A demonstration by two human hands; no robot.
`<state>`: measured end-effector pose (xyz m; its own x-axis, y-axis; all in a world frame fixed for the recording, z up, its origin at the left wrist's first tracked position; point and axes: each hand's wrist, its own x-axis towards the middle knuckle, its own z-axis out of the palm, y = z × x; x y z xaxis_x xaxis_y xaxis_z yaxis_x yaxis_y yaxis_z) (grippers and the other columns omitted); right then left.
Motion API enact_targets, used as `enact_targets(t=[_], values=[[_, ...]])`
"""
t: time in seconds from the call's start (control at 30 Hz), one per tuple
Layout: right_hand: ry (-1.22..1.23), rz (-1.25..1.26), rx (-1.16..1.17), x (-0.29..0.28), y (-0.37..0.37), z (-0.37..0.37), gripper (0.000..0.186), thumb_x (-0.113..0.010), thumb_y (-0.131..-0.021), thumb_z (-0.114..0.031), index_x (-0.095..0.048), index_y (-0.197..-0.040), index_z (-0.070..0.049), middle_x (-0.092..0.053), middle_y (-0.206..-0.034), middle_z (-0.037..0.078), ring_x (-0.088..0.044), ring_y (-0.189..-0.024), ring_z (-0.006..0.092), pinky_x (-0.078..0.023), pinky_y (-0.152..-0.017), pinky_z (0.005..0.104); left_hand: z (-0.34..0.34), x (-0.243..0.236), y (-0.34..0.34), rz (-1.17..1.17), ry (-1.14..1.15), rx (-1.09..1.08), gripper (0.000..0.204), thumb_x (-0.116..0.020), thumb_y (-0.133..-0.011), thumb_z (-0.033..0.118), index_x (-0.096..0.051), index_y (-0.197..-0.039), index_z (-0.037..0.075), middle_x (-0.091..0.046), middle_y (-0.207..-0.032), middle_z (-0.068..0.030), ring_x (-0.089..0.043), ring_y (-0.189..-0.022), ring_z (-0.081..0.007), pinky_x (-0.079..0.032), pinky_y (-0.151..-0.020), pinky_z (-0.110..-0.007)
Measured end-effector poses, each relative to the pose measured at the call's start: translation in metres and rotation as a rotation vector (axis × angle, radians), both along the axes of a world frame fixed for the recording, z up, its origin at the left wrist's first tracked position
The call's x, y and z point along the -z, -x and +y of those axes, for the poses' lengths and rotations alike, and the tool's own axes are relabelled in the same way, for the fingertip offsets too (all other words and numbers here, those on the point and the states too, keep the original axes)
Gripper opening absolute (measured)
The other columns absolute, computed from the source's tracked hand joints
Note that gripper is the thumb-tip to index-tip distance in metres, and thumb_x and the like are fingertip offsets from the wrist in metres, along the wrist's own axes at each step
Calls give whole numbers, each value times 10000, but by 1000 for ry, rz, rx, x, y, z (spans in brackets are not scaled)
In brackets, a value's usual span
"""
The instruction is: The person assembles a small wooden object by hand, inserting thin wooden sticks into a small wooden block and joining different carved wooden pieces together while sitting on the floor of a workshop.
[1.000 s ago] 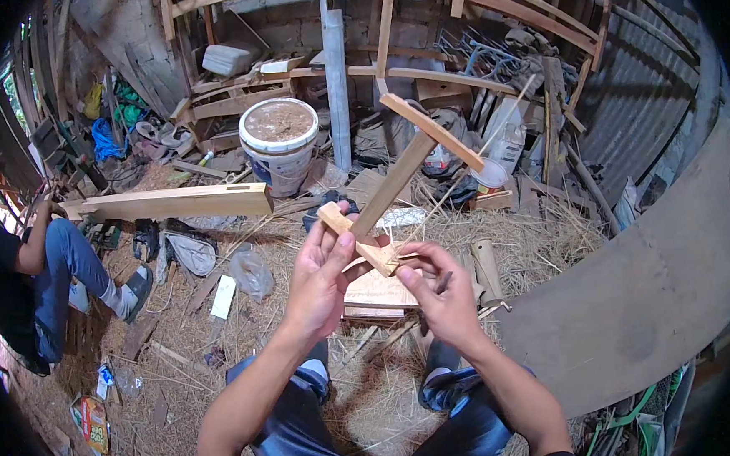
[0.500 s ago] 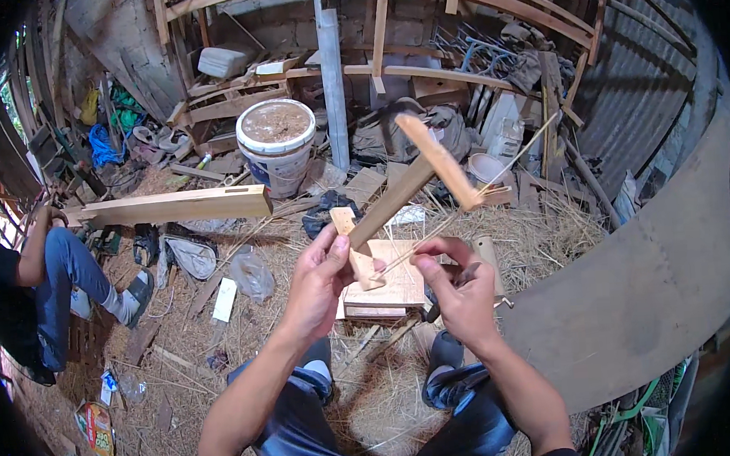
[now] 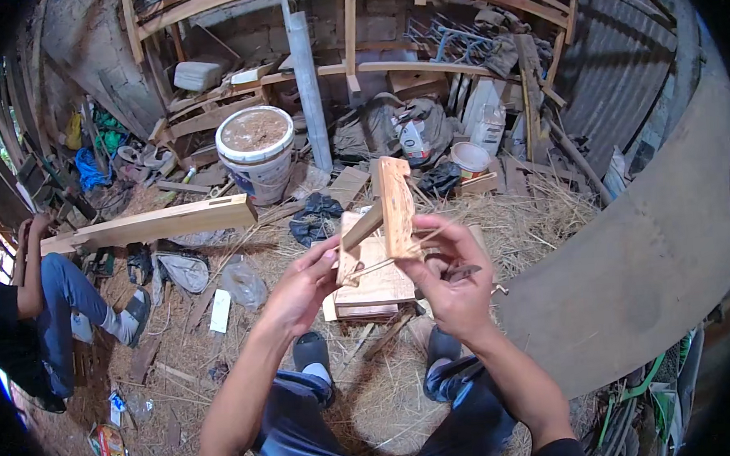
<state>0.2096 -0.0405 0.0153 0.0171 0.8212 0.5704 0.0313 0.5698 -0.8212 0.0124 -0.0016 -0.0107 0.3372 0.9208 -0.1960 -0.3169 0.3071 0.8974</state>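
Both hands are closed on a small wooden frame (image 3: 381,223), held up in front of the chest: the left hand (image 3: 302,290) pinches its lower block, the right hand (image 3: 455,285) grips the upright piece (thin sticks cross between them). A stack of boards (image 3: 375,290) lies below on the straw-covered floor (image 3: 531,218), with a white bucket (image 3: 257,155) farther back.

My left hand (image 3: 302,290) and right hand (image 3: 452,285) hold a small wooden frame (image 3: 385,218) above a wood block (image 3: 377,286) on straw; white bucket (image 3: 256,151) beyond.
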Motion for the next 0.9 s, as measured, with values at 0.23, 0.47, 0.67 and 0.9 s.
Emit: enact_targets(t=[0.23,0.47,0.67,0.9], values=[[84,-59,-150,6,13,-13,458,-614,-804,93,-409,-1203,-2,-568,-1101,114,-621,-897,124,-531,-758,226,-2,6,-2,97,-134,20,514,-556,-922,191,-367,-1353,-15,-464,-1314,-170,-453,-1216,-221,-359,-1035,-321],[61,-110,-183,8,14,-16,434,-614,-805,92,-430,-1187,-1,-602,-1065,112,-614,-913,101,-484,-685,176,0,2,1,-7,-157,-64,517,-597,-882,166,-386,-1325,5,-447,-1326,-138,-429,-1235,-208,-330,-1044,-321],[4,-237,-153,7,16,-17,407,-633,-807,59,-450,-1166,-1,-658,-976,105,-604,-799,45,-410,-559,138,-1,-2,5,-51,-146,-95,528,-606,-867,165,-383,-1322,17,-403,-1359,-125,-398,-1254,-197,-325,-1041,-325],[24,-64,0,4,15,-9,414,-655,-815,20,-456,-1178,1,-652,-942,85,-617,-818,77,-467,-650,168,3,2,6,-67,-83,-170,475,-588,-860,73,-414,-1301,28,-517,-1245,-95,-544,-1086,-154,-449,-926,-281]])
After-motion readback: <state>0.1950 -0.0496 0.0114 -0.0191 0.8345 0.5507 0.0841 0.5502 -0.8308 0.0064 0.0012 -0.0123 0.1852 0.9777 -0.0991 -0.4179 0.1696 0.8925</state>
